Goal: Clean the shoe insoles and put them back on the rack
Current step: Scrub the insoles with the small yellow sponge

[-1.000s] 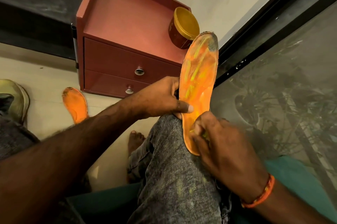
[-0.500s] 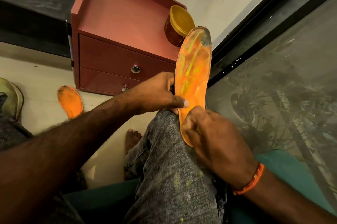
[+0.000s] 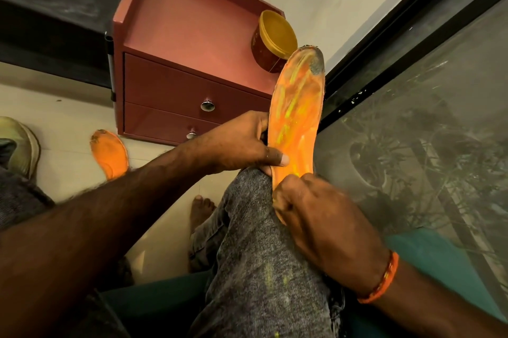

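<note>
My right hand (image 3: 324,225) curls over the near end of one orange insole (image 3: 297,120) propped on my knee (image 3: 255,200); whether that grip pinches anything small I cannot tell. My left hand (image 3: 242,142) holds the insole's left edge, thumb pressed on its face, fingers behind it. Its far tip is dark with dirt. One bare foot (image 3: 202,209) rests on the floor below. A second orange insole (image 3: 110,153) lies on the floor, one shoe (image 3: 23,142) left of it. Beyond stands one red cabinet (image 3: 178,62) with two drawers, two knobs and one gold-lidded jar (image 3: 273,40) on top.
</note>
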